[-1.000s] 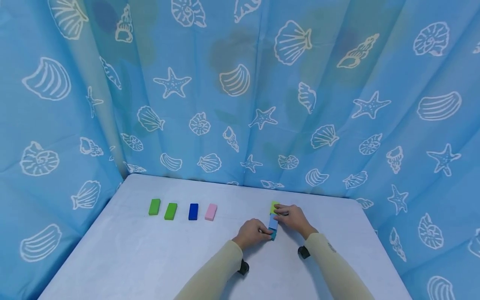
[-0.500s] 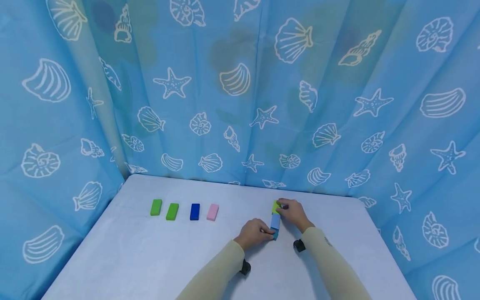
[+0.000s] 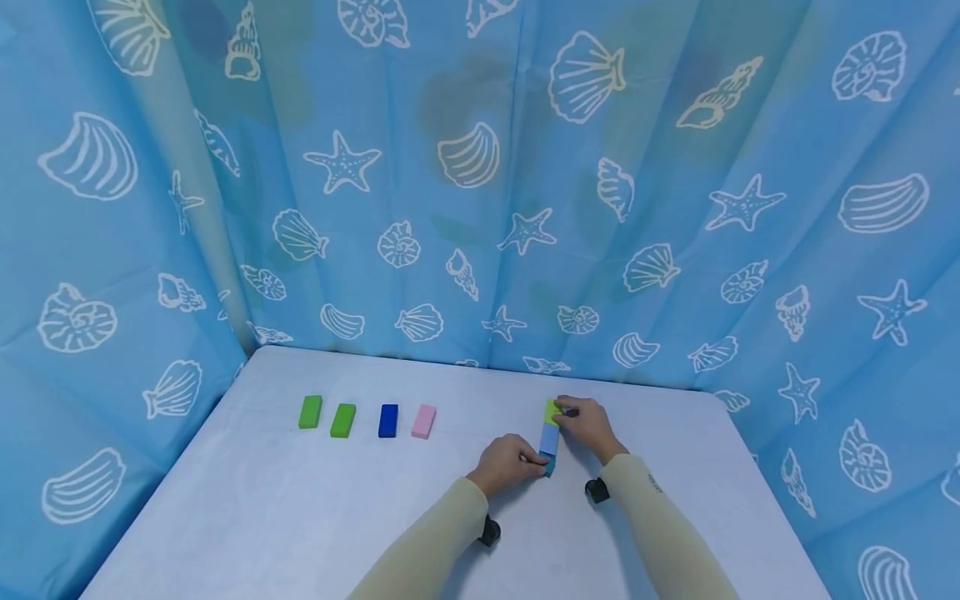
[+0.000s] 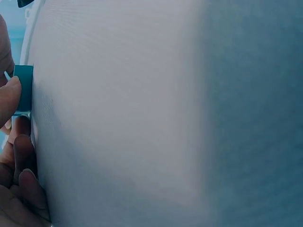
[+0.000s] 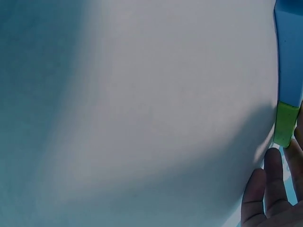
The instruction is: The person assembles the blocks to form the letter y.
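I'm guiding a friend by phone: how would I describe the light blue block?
On the white table, look right past the pink block, between the person's left hand and right hand. The light blue block is the middle of three lined up there, paler than the teal block at the near end and bluer than the yellow-green block at the far end.

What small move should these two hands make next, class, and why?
Probably a gentle inward press: the left hand holds the teal rectangular block, the right hand the yellow-green rectangular block, and the light-blue rectangular block lies in line between them.
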### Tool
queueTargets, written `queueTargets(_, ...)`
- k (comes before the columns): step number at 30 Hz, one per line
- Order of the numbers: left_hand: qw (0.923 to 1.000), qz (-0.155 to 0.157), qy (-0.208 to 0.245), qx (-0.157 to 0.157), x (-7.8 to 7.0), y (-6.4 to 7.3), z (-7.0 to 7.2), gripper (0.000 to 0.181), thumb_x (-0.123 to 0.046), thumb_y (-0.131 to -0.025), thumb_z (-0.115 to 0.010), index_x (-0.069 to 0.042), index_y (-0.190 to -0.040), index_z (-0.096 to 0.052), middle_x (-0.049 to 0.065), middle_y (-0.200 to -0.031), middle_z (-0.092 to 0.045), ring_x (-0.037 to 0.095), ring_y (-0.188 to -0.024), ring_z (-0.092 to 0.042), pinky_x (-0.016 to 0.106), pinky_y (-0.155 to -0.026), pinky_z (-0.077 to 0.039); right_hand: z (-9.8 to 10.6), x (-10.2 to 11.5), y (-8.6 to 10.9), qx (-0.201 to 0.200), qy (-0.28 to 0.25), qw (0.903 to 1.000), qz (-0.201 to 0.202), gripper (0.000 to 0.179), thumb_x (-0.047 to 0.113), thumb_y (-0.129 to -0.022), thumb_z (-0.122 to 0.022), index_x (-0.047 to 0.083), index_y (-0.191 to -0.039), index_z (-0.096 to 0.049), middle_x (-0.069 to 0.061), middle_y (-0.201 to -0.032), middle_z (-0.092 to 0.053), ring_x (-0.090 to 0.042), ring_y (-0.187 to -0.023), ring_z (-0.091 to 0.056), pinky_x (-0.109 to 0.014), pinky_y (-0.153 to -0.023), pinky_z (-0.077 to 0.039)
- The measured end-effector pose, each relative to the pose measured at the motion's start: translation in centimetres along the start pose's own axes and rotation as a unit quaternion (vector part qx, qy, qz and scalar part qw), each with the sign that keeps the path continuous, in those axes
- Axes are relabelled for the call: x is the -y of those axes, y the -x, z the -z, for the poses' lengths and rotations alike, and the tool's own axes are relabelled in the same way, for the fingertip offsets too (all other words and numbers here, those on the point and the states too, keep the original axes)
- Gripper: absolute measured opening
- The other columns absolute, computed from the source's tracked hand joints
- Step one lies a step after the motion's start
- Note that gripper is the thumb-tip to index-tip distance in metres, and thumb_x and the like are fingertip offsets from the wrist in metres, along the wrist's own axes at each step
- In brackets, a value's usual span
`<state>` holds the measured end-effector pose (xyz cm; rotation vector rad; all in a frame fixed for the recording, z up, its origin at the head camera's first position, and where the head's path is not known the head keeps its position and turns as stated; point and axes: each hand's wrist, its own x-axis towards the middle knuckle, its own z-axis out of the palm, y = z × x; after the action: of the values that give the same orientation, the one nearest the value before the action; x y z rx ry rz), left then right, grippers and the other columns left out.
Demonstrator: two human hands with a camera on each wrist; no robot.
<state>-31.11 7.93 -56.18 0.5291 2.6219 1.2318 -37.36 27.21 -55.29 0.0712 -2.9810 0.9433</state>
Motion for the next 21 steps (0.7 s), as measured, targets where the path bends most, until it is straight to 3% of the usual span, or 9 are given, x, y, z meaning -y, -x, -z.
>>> queueTargets(10,1.0000,-0.005,0.005,0.002,-0.1,-0.1,-0.2,0.012,-0.020,-0.083,-0.080,-0.018,-0.095,-0.081,-0.007,-0.090,-0.071,0.006,-0.084,-0.060,0.026,-0.078,-0.050,0.1,-0.5,0.7,-0.002,0.008,1.0000,0.005,0.037,0.021,-0.093,-0.068,0.005,-0.126,-0.066,-0.015,-0.143,-0.056,-0.037,-0.120,-0.061,-0.050,-0.101,-0.047)
queueTargets(21,0.9999,-0.012,0.005,0.001,0.0,0.1,0.1,0.012,-0.019,-0.084,-0.079,-0.019,-0.096,-0.081,-0.007,-0.090,-0.070,0.007,-0.085,-0.060,0.027,-0.078,-0.050,0.3,0.4,2.1,0.015,0.032,0.9993,0.008,0.042,0.024,-0.090,-0.072,0.008,-0.128,-0.066,-0.012,-0.143,-0.057,-0.037,-0.131,-0.053,-0.054,-0.107,-0.042)
